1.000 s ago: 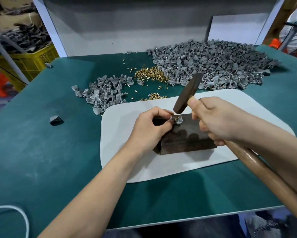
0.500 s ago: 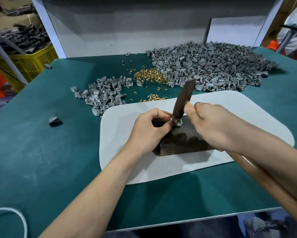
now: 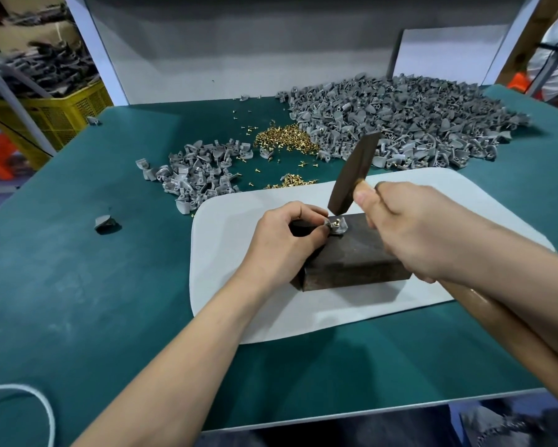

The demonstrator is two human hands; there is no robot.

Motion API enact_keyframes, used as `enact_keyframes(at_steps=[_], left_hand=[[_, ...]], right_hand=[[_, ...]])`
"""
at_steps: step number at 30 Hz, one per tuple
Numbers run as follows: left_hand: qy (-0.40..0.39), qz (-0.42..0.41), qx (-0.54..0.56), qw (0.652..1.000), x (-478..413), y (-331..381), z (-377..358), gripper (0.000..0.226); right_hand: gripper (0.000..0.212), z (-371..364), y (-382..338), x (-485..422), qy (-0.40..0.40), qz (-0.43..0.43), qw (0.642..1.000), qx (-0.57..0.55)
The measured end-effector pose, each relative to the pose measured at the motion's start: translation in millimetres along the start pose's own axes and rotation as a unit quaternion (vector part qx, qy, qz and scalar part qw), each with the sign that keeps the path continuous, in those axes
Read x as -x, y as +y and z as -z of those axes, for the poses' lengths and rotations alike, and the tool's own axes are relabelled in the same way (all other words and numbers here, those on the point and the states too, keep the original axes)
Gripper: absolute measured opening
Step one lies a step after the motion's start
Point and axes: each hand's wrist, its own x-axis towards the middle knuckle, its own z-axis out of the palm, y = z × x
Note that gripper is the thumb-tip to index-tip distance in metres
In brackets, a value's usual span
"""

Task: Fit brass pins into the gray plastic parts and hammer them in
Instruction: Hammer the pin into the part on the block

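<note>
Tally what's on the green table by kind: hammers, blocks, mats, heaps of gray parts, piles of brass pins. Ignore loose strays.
Hammer: 1
Dark block: 1
White mat: 1
Gray-part heaps: 2, large heap and small heap
Brass-pin piles: 2, far pile and near pile
Total: 7

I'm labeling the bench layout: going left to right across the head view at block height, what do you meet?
From the left: lone gray part → left hand → pinned part on the block → right hand gripping the hammer.
</note>
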Motion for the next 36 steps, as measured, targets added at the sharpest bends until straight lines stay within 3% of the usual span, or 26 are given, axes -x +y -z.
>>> enact_keyframes(at_steps=[4,9,14,20,24,28,32,36], left_hand=[[-0.002,0.004,0.011,1.0,1.1,1.3,-0.5,0.018],[0.003,0.01,-0.004,1.0,0.6,1.3,-0.6,0.015],[-0.003,0.002,0.014,1.0,1.5,2.7,-0.4,0.02],[0.007,0.014,0.004,1.0,0.1,1.4,-0.3,0.017],[0.001,0.007,0.007,1.0,1.2,1.2,-0.5,0.019],[0.009,0.016,-0.004,1.0,-1.7,0.6,0.4,0.015],[0.004,0.014,0.002,1.0,0.3,0.7,-0.6,0.017],[0.006,0.005,-0.01,1.0,-2.1,0.6,0.4,0.017]], right_hand=[[0.045,-2.4,4.0,1.5,-0.015,-0.015,1.0,0.003],[0.043,9.6,-0.4,0.0,0.046,0.002,0.999,-0.01],[0.043,-4.3,-2.9,2.8,-0.028,-0.026,0.998,0.04],[0.045,13.6,-12.3,0.5,0.032,-0.011,0.999,0.013],[0.043,1.1,-9.0,3.2,-0.027,-0.049,0.998,0.034],[0.044,16.8,-19.0,-0.1,0.033,-0.03,0.999,0.02],[0.041,6.2,-17.1,4.2,-0.026,-0.053,0.997,0.049],[0.043,10.3,-14.8,-1.9,0.021,-0.034,0.997,0.07]])
